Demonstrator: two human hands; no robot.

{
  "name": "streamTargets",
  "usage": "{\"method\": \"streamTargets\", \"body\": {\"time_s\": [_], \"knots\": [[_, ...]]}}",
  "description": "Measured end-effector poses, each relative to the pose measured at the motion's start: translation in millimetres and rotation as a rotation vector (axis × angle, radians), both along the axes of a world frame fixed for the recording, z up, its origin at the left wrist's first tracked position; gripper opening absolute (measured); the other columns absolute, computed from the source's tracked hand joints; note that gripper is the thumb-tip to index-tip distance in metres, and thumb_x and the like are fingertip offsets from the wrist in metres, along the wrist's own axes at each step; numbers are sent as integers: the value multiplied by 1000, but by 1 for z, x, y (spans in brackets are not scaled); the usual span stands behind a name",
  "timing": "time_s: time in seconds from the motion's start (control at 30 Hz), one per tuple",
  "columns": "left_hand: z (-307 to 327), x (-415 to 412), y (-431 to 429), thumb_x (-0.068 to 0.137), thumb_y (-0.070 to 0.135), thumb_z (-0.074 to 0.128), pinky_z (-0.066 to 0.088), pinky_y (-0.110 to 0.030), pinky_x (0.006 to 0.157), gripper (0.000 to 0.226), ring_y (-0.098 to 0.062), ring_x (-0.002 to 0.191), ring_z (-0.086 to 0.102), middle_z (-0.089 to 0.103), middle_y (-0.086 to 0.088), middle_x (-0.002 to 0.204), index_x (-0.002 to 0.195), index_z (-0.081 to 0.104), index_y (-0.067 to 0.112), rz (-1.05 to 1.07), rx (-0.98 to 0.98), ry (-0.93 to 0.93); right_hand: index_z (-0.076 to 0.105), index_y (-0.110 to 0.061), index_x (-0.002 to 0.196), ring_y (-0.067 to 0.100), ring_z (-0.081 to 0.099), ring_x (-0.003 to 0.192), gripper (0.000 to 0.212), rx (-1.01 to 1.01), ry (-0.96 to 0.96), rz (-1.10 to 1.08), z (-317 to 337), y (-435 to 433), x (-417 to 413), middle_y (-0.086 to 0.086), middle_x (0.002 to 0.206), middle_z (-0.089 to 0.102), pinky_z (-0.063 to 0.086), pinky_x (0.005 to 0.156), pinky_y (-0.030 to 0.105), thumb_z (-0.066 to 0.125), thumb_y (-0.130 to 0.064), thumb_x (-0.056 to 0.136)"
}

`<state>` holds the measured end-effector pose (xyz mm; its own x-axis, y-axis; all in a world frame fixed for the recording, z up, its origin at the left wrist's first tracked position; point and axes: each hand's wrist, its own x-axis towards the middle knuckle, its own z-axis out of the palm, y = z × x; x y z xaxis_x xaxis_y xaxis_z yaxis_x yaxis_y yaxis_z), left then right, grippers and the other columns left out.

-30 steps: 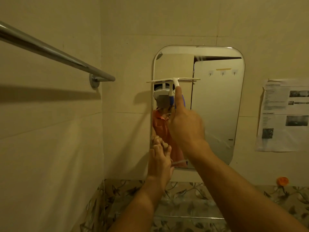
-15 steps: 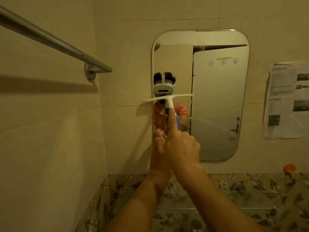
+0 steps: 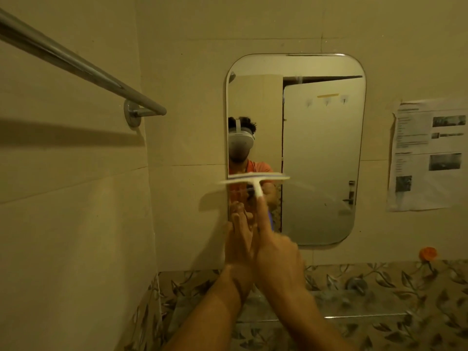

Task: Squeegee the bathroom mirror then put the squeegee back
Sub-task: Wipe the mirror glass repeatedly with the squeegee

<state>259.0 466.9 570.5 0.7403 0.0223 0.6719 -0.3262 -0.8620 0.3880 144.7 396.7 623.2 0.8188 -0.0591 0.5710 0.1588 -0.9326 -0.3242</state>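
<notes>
The right hand (image 3: 274,257) is closed around the handle of the squeegee (image 3: 254,179), forefinger laid along the white stem, with the blade lying level across the lower left part of the mirror (image 3: 321,153) and overhanging its left edge onto the wall. It looks a light, stiff plastic tool with a soft rubber edge, best held low on the handle so that the blade presses evenly on the fragile glass. The left hand (image 3: 239,239) holds nothing, fingers extended and flat by the mirror's lower left edge
</notes>
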Motion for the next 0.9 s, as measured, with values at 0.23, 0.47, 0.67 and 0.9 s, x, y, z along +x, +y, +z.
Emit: {"method": "streamTargets", "body": {"time_s": [0.23,0.47,0.67,0.9], "knots": [[10,-4,-8,81,60,62,27,-50,111,91,-46,143,16,9,-31,160,158,29,23,157,552,-15,-12,-38,158,17,54,55,65,138,-345,-93,128,-32,18,5,71,56,54,51,36,29,-42,108],[13,-3,-9,84,57,58,24,-51,110,88,-46,142,18,11,-31,160,159,24,24,172,606,-61,-9,-34,159,18,52,58,70,121,-258,-196,142,-37,22,6,73,54,46,51,35,36,-37,107],[12,-1,-7,79,47,63,35,-49,100,82,-45,131,34,32,-29,149,152,41,18,126,597,-94,-20,-38,156,16,51,53,86,135,-166,-221,76,-32,16,4,69,52,44,46,31,46,-24,104],[18,-6,-10,85,50,60,34,-49,103,88,-46,132,32,23,-37,152,154,21,13,157,596,-86,-33,-36,151,10,48,55,89,136,-4,-205,8,-27,-3,-1,71,50,42,50,26,42,-35,104]]}}
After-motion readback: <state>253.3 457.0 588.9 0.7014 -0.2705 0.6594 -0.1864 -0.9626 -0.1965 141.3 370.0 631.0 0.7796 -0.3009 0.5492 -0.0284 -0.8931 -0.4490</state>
